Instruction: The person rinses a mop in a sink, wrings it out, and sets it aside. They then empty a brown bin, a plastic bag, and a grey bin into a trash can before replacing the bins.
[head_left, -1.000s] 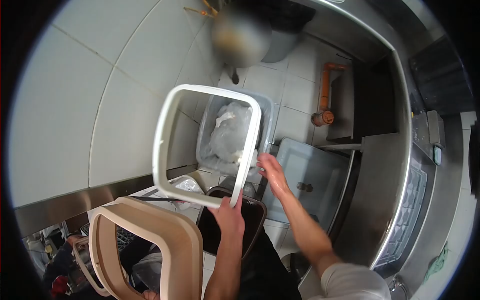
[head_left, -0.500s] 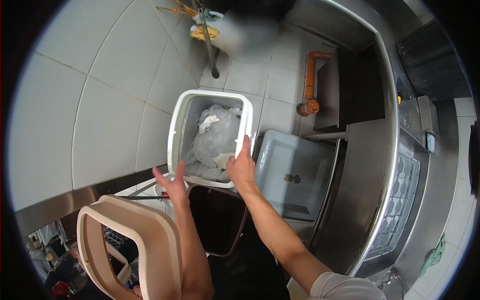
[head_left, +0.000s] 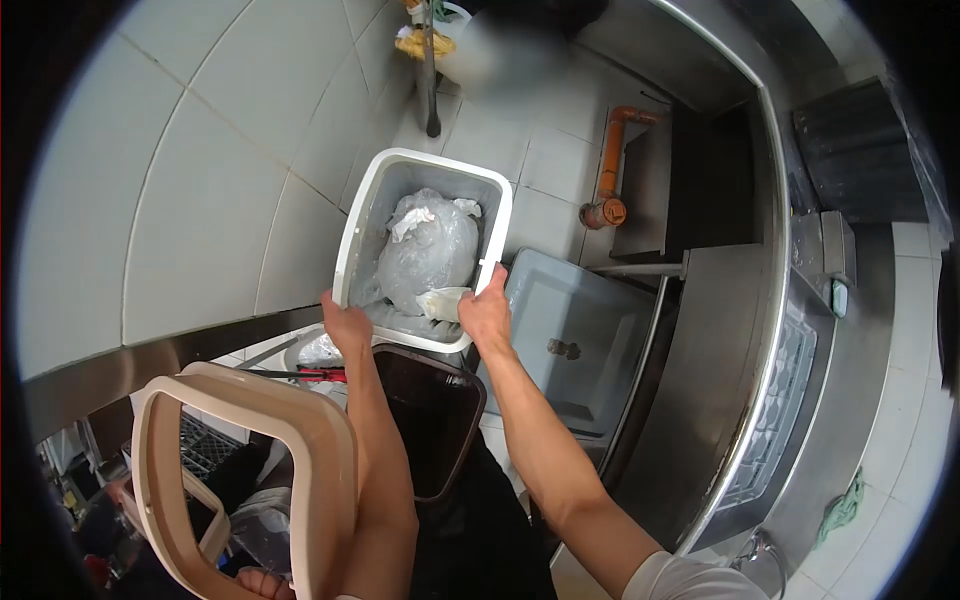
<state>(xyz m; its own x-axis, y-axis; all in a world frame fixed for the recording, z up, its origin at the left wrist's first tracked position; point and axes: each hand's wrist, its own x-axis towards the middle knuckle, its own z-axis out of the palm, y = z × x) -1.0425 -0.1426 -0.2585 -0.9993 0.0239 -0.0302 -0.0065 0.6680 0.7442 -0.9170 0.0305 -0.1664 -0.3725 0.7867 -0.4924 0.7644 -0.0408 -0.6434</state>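
Observation:
A white-rimmed bin [head_left: 505, 200] stands in the middle of the view, tilted a little. Crumpled clear plastic bags [head_left: 425, 255] and some white tissue lie inside it. My left hand [head_left: 348, 325] is closed around the rim at the near-left corner. On the near-right side, my right hand [head_left: 486, 315] grips the same rim, thumb up along it. Below the bin, between my forearms, is a dark brown bin [head_left: 420, 430], open at the top. Beside my left forearm is a beige frame-shaped bin lid [head_left: 325, 440]; another person's fingers [head_left: 265, 583] show at its lower edge.
A grey plastic tub [head_left: 580, 340] sits right of the bin, beside a steel counter [head_left: 690, 390]. An orange pipe [head_left: 612, 170] rises from the tiled floor. White tiled wall [head_left: 200, 210] runs along the left. A white container with a red-handled item [head_left: 322, 376] is by my left wrist.
My left hand, open and apart from the rim before, has closed on it. My right hand has tightened its hold. The white-rimmed bin has turned slightly and moved up in view.

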